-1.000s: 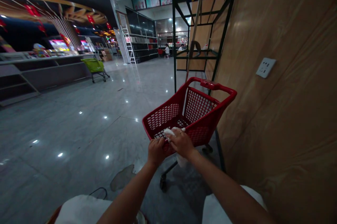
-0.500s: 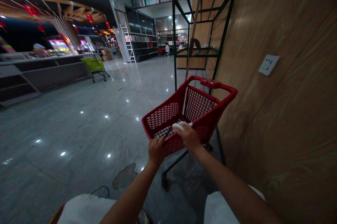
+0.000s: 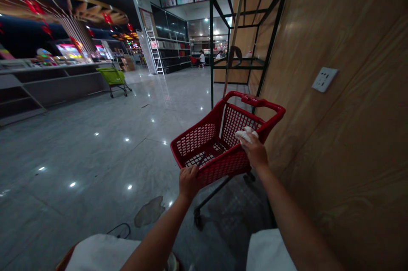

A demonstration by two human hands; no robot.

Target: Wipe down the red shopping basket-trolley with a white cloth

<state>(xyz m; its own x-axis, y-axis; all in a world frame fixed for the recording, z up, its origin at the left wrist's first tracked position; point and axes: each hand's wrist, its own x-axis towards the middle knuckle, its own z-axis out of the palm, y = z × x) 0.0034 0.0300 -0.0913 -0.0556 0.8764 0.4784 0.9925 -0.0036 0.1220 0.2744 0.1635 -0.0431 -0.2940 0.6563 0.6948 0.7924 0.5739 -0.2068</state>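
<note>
The red moulded plastic mesh cart basket [image 3: 219,168] under the grip looks smooth and slightly glossy; the crumpled white cloth [image 3: 246,135] is soft and matt. Right of the grip, a wood-veneer panel [image 3: 347,165] shines faintly; below, a polished grey stone floor [image 3: 89,156] gleams.

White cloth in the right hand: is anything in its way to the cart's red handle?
Nothing blocks it. The white cloth in the right hand sits by the rim of the red shopping cart, and only that bare rim runs up to the handle.
</note>
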